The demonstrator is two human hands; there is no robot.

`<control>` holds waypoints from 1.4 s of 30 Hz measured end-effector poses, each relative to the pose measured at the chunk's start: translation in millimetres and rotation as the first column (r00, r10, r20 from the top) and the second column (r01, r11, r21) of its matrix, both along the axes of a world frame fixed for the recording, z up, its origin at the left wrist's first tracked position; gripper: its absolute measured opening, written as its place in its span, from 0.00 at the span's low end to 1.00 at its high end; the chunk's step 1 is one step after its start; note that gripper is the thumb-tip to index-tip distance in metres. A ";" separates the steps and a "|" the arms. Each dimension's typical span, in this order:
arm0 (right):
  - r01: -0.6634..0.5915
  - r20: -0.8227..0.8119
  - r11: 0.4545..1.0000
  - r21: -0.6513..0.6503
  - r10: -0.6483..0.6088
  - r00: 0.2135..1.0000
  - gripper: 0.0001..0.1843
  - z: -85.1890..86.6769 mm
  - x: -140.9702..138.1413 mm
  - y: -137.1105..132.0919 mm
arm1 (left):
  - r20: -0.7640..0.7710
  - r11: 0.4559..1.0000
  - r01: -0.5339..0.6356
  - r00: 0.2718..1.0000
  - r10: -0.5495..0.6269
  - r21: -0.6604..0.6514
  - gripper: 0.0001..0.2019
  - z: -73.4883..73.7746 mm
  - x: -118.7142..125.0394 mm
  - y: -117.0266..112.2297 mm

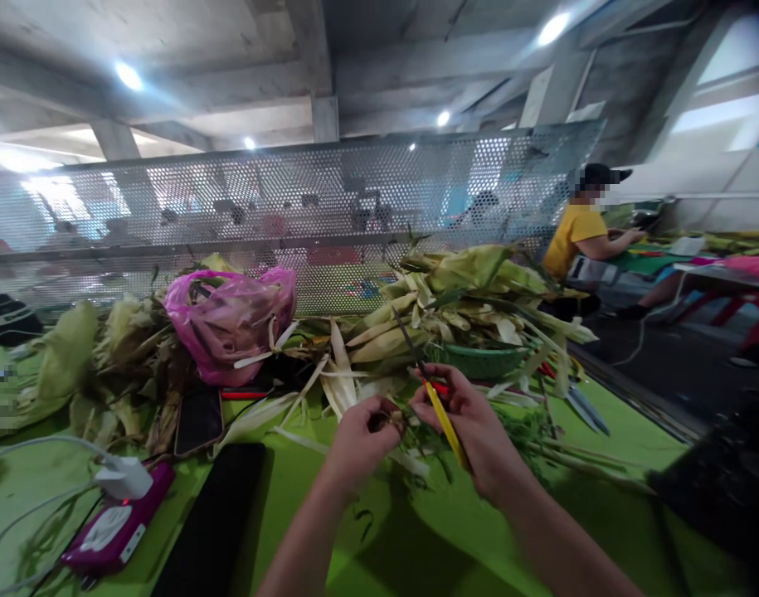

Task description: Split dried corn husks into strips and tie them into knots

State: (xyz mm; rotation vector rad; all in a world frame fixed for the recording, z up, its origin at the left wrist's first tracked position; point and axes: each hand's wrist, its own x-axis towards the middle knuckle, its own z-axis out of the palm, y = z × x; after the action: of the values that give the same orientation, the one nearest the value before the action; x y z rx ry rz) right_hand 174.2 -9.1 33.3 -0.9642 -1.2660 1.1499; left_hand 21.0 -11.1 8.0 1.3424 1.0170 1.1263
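Observation:
My left hand (pixel 367 433) is over the green tabletop, its fingers curled in a pinch. Something small and brownish-green shows at its fingertips, too blurred to name. Close beside it, my right hand (pixel 469 427) grips a slim tool with a yellow handle (pixel 446 424) and a long dark tip that points up and left. A bit of red shows by the right fingers. Thin green sprigs (pixel 528 435) lie under and beside the right hand. Behind both hands, pale corn husks (pixel 338 373) spread across the table.
A green basket (pixel 479 361) heaped with husks stands behind my right hand. Scissors (pixel 586 408) lie right. Leftward are a pink plastic bag (pixel 230 319), a phone (pixel 198 421), a long black object (pixel 214 522) and a purple power strip (pixel 119 526). A person in yellow (pixel 581 236) sits beyond.

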 end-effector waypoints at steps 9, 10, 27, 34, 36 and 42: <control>-0.080 0.047 0.996 -0.046 0.083 0.995 0.31 2.3 -4.7 -1.1 | -0.092 0.999 -0.032 0.995 0.035 0.032 0.05 -6.3 1.9 1.7; -0.077 0.064 0.997 -0.032 0.079 0.995 0.31 1.9 -4.4 -0.9 | -0.095 0.999 -0.034 0.995 0.036 0.027 0.05 -6.5 2.0 1.8; -0.010 0.051 1.000 0.015 0.009 0.999 0.27 -3.7 -2.0 -0.6 | -0.183 0.992 -0.084 0.978 0.101 0.099 0.05 -3.9 -0.2 -1.3; -0.089 0.109 0.996 0.008 0.087 0.990 0.30 -4.3 -11.0 -3.8 | -0.208 0.991 -0.109 0.970 0.123 0.079 0.05 -5.4 -1.8 -0.6; -0.047 0.136 0.998 0.049 0.040 0.990 0.28 -4.4 -12.5 -3.8 | -0.200 0.994 -0.087 0.975 0.099 0.069 0.05 -6.6 -1.3 -0.1; 0.048 -0.006 0.999 0.025 -0.048 0.999 0.26 -5.8 -10.0 -3.1 | -0.161 0.997 -0.052 0.985 0.059 0.048 0.04 -3.2 -1.7 0.0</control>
State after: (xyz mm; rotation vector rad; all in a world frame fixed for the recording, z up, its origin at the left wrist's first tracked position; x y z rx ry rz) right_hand 164.2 -12.2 27.5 -0.9679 -1.2441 1.0966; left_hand 19.3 -11.1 4.8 1.4672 1.1604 1.0991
